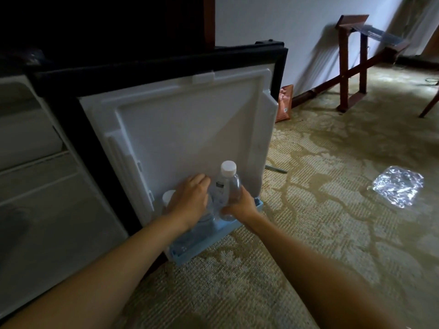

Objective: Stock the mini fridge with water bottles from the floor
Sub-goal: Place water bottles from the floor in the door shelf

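Dim overall; daylight from the right brightens the carpet (332,210); fridge interior (35,186) murky at left; soft blur, wide-angle bending at edges.

Clear white-capped water bottle (225,186) stands upright in the open fridge door (185,129) shelf (204,245) (pale blue) — another cap (168,197) beside.

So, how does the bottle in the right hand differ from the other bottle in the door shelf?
The bottle in the right hand shows cap, neck and label, tilted slightly; the other bottle shows only its white cap beside the left hand.
The held bottle is gripped low on its body; the left hand hides the other bottle's body, so a grip is unclear.
Both have white caps and sit at the blue door shelf.
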`<act>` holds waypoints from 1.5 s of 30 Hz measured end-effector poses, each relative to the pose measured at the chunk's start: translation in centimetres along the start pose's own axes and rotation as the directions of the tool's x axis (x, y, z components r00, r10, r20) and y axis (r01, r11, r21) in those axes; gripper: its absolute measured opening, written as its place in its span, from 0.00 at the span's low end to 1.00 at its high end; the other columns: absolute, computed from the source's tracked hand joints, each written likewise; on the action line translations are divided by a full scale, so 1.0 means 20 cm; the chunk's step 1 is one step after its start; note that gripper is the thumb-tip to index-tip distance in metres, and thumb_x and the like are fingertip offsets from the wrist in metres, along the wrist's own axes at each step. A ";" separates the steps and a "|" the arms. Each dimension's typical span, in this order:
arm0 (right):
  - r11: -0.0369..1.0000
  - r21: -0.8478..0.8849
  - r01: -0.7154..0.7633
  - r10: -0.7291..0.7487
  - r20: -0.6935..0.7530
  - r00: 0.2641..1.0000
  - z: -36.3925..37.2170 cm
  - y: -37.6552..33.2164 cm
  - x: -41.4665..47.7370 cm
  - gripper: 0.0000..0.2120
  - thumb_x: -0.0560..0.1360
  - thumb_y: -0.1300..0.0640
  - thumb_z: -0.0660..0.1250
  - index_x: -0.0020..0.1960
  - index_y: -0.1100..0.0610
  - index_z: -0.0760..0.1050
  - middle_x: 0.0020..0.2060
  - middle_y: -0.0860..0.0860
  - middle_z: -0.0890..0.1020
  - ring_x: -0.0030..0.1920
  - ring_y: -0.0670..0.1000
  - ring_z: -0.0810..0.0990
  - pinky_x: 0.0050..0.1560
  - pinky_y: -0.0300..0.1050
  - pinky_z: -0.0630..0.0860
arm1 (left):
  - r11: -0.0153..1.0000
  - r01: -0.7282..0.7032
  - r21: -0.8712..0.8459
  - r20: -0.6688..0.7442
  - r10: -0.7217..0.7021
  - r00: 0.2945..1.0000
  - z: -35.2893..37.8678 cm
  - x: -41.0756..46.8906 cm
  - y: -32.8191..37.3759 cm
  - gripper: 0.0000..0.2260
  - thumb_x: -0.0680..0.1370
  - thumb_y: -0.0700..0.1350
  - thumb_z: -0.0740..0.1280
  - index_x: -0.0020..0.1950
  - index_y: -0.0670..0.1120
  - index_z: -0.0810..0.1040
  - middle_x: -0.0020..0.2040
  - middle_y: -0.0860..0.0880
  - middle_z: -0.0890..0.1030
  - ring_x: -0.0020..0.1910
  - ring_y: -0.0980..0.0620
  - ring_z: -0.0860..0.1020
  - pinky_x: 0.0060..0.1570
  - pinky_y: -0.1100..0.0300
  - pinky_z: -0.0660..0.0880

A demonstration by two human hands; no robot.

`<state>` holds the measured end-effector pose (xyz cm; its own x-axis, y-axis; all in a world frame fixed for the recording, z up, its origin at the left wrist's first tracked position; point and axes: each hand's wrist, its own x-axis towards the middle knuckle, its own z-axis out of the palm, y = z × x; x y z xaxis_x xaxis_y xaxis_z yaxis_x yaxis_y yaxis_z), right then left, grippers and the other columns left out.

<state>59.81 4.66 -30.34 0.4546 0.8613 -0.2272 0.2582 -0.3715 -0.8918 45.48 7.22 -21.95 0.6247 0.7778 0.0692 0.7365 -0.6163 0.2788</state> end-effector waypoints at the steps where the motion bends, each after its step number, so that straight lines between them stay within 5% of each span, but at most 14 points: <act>1: 1.000 -0.026 -0.014 0.014 0.000 1.000 0.01 0.01 0.01 0.35 0.59 0.61 0.77 0.63 0.54 0.69 0.55 0.54 0.80 0.56 0.56 0.79 0.58 0.56 0.78 | 1.000 -0.020 0.015 0.009 0.019 1.000 0.01 0.00 -0.01 0.18 0.80 0.39 0.57 0.70 0.41 0.66 0.70 0.46 0.68 0.69 0.48 0.65 0.68 0.58 0.62; 4: 0.998 -0.012 -0.068 0.069 0.030 0.997 0.05 0.04 0.03 0.34 0.60 0.63 0.77 0.64 0.55 0.69 0.56 0.54 0.80 0.57 0.55 0.79 0.59 0.55 0.77 | 0.999 -0.038 0.035 0.042 0.037 0.998 0.02 0.00 -0.02 0.22 0.81 0.37 0.55 0.75 0.41 0.57 0.76 0.47 0.60 0.75 0.49 0.57 0.74 0.59 0.54; 15: 0.994 0.030 -0.101 0.095 0.167 0.981 0.03 0.03 -0.02 0.33 0.66 0.69 0.71 0.68 0.58 0.63 0.61 0.57 0.75 0.62 0.57 0.74 0.63 0.57 0.74 | 1.000 0.005 -0.002 0.055 -0.004 0.998 -0.01 -0.04 0.03 0.25 0.80 0.35 0.54 0.77 0.41 0.52 0.78 0.47 0.54 0.78 0.50 0.50 0.76 0.60 0.47; 23: 0.995 0.066 -0.069 0.062 0.110 0.992 -0.13 -0.05 -0.22 0.28 0.74 0.69 0.60 0.72 0.59 0.58 0.66 0.57 0.71 0.65 0.56 0.71 0.66 0.53 0.72 | 0.995 0.012 -0.103 0.042 -0.008 0.999 -0.07 -0.11 0.16 0.29 0.78 0.29 0.52 0.77 0.41 0.46 0.79 0.45 0.45 0.78 0.49 0.43 0.76 0.57 0.44; 29: 0.990 0.117 -0.084 0.090 -0.046 0.995 -0.47 0.01 -0.54 0.22 0.76 0.68 0.57 0.70 0.59 0.62 0.62 0.57 0.75 0.52 0.51 0.75 0.44 0.40 0.73 | 0.980 -0.017 -0.199 0.097 0.036 0.995 -0.04 -0.19 0.48 0.26 0.78 0.33 0.54 0.76 0.39 0.52 0.78 0.43 0.53 0.77 0.46 0.52 0.75 0.55 0.52; 38: 0.954 0.176 -0.242 0.286 -0.299 0.910 -1.02 0.52 -1.07 0.17 0.75 0.69 0.57 0.64 0.64 0.69 0.48 0.57 0.77 0.41 0.49 0.73 0.37 0.37 0.69 | 0.928 0.014 -0.372 0.347 0.125 0.930 0.28 -0.42 1.22 0.30 0.77 0.32 0.54 0.77 0.42 0.47 0.78 0.43 0.53 0.76 0.44 0.56 0.72 0.53 0.58; 41: 0.936 0.154 -0.316 0.351 -0.360 0.865 -1.11 0.73 -1.18 0.16 0.75 0.70 0.57 0.62 0.66 0.71 0.46 0.55 0.75 0.47 0.52 0.73 0.41 0.38 0.71 | 0.925 0.010 -0.381 0.424 0.165 0.890 0.42 -0.53 1.37 0.30 0.78 0.33 0.55 0.77 0.40 0.46 0.77 0.41 0.53 0.76 0.43 0.57 0.72 0.54 0.57; 45: 0.910 0.003 -0.414 0.390 -0.341 0.855 -1.13 0.96 -1.26 0.19 0.76 0.64 0.62 0.67 0.60 0.70 0.63 0.59 0.75 0.62 0.56 0.74 0.56 0.44 0.71 | 0.924 0.034 -0.380 0.562 0.201 0.802 0.60 -0.63 1.48 0.30 0.78 0.36 0.57 0.77 0.40 0.46 0.77 0.40 0.52 0.76 0.43 0.55 0.73 0.54 0.57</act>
<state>72.65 -32.07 -32.86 0.7805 0.4732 -0.4085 0.0441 -0.6935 -0.7191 62.45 -22.29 -26.04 0.7953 0.4306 -0.4267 0.6035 -0.4964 0.6240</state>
